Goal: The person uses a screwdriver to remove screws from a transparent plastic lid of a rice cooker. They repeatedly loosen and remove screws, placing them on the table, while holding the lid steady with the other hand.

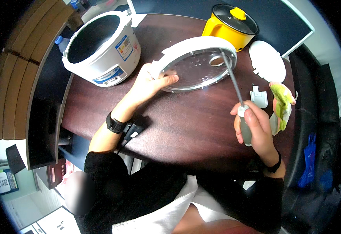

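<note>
My left hand [149, 82] is closed on the left rim of a round white rice cooker lid [192, 74], its thumb over the inner side. The lid is tilted up above the table, showing a shiny metal inner face with water drops and a round hole. In my right hand [261, 126] is a screwdriver [235, 85] with a grey-green handle. Its shaft points up and away, and the tip overlaps the lid's right edge; whether they touch I cannot tell. The white rice cooker body [128, 65], without its lid, stands at the far left.
On the dark brown table [170, 124] stands a yellow pot [232, 38] with a glass lid. To the right lie an oval white cover [268, 62], a small white plastic part [259, 98] and a green-white cloth [282, 105]. Cardboard boxes [10, 91] are stacked left.
</note>
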### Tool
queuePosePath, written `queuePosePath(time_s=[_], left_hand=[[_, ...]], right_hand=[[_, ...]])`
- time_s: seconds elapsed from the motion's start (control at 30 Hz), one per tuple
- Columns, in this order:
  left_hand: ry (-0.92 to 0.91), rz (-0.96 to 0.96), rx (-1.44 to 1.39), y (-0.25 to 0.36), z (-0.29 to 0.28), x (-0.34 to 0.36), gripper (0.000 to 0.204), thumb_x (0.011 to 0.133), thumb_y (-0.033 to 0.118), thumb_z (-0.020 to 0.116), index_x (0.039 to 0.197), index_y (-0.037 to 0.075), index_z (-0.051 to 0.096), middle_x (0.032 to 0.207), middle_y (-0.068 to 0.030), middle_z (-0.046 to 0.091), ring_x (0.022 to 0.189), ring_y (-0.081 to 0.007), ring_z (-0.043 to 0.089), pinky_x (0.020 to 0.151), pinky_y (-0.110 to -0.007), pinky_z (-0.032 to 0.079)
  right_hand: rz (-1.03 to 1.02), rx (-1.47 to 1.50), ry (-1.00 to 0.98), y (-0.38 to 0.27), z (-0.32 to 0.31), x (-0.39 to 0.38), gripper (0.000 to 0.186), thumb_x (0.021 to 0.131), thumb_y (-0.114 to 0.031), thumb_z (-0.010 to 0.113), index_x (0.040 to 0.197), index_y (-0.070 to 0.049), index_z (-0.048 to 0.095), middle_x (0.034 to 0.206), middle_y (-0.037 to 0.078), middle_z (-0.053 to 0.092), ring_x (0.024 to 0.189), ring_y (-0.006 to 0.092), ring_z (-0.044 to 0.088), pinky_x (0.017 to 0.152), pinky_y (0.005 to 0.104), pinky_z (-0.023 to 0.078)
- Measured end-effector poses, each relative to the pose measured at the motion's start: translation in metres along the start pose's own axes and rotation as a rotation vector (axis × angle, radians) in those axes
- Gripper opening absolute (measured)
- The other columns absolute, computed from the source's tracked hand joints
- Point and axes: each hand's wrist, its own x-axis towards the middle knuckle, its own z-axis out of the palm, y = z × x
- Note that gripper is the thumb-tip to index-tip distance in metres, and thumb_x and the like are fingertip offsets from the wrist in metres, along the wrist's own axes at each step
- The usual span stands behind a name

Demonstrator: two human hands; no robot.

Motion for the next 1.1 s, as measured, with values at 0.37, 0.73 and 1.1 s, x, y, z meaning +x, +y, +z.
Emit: queuePosePath(time_s=[0.37,0.73,1.1], left_hand=[[0.091,0.035,0.045,0.015,0.015,-0.014,0.032,0.077,0.009,0.072,0.054,0.007,0.050,0.058,0.0019,0.055,0.059,-0.0044,0.053,0.060,-0.024,0.045],[0.030,0.070,0.103,0.016,0.008,-0.014,0.019,0.077,0.007,0.068,0.064,0.003,0.055,0.062,0.0014,0.056,0.060,-0.0062,0.052,0.058,-0.023,0.043],[-0.160,-0.030,-0.021,0.009,0.004,-0.002,0.039,0.071,0.009,0.071,0.106,0.006,0.054,0.074,0.0051,0.048,0.067,-0.0023,0.044,0.062,-0.020,0.038]], right_hand=[[0.055,-0.020,-0.092,0.007,0.009,0.008,0.028,0.098,-0.023,0.037,0.097,0.001,0.052,0.057,0.001,0.049,0.046,0.0059,0.044,0.046,0.0215,0.035],[0.059,-0.011,-0.080,0.009,0.011,0.011,0.028,0.098,-0.023,0.036,0.097,0.001,0.052,0.057,0.002,0.049,0.045,0.0058,0.043,0.045,0.0205,0.034],[0.080,-0.001,-0.004,0.017,-0.003,0.015,0.032,0.099,-0.028,0.036,0.097,-0.001,0.053,0.057,0.002,0.048,0.044,0.0065,0.044,0.043,0.0204,0.033]])
